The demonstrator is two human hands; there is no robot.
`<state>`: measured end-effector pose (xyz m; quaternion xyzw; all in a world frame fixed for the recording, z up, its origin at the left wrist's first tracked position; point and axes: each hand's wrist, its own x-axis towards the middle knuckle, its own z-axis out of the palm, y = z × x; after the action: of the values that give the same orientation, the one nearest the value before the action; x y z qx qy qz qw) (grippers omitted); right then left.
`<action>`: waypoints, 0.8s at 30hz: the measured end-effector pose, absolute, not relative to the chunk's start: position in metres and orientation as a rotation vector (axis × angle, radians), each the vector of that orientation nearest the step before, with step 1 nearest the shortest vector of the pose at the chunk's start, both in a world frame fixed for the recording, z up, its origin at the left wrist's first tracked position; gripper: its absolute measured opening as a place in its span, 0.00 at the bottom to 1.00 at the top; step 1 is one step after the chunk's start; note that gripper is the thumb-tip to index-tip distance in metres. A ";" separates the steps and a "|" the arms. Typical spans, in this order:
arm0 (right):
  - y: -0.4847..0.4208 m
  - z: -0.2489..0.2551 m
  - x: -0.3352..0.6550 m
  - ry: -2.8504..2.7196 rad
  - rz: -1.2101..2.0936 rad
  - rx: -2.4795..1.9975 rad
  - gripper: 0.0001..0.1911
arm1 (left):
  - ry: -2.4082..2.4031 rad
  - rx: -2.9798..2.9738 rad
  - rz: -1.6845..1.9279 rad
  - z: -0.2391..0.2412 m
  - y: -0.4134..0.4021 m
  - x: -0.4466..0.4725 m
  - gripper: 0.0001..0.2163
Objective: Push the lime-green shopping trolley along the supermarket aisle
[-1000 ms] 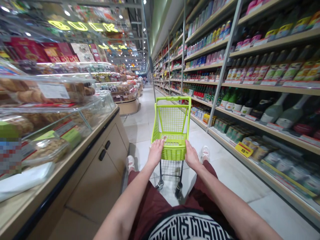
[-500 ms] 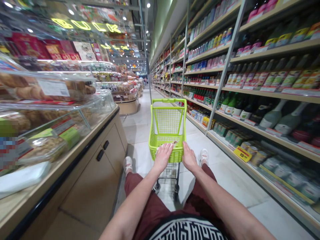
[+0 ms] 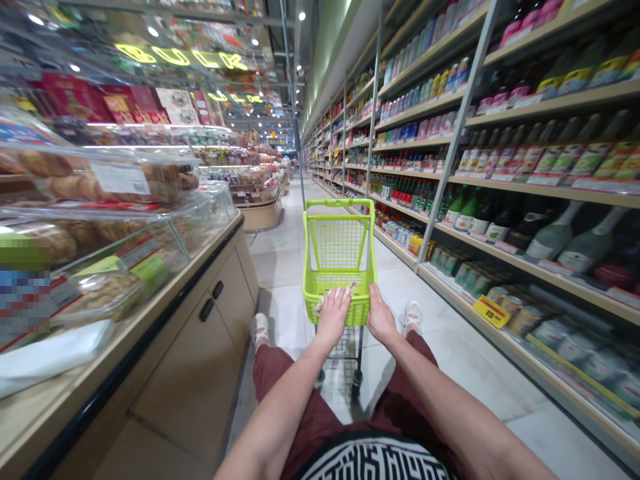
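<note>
A lime-green plastic shopping cart basket [image 3: 339, 243] stands upright in front of me, between my feet. My left hand [image 3: 334, 315] lies over the near rim, pressing a crumpled whitish cloth [image 3: 319, 306] against it. Parts of this cloth stick out on both sides of the fingers; the rest is hidden beneath them. At the near right corner, my right hand [image 3: 381, 315] is closed around the basket's edge, its thumb on the near face. No goods show inside the basket. Below it are a metal frame and dark wheels [image 3: 357, 379].
To the left runs a wooden counter [image 3: 190, 353] with clear cases of baked goods and nuts. Shelves of bottles and cans [image 3: 540, 177] line the right side, with a yellow price tag [image 3: 491, 311] low down. A pale tiled aisle [image 3: 287, 233] stretches ahead.
The whole view has shifted slightly, so the scene sits a little further right. My left hand and the cloth have moved slightly along the rim; my right hand stays at the corner.
</note>
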<state>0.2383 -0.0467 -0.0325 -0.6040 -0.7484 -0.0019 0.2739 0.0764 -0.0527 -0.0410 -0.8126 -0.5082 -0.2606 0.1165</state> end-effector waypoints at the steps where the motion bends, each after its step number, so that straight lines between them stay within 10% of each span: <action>1: -0.046 -0.033 0.240 -2.016 -0.011 -1.615 0.36 | -1.446 -2.402 -0.755 -0.042 -0.054 0.077 0.22; 24: -0.060 -0.012 0.236 -2.144 0.004 -1.784 0.36 | -1.693 -2.497 -1.334 -0.036 -0.011 0.035 0.20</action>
<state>0.2362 -0.0596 -0.0117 -0.6297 -0.7568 0.0014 0.1752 0.0350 -0.0106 -0.0355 -0.7547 -0.5117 -0.4031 -0.0783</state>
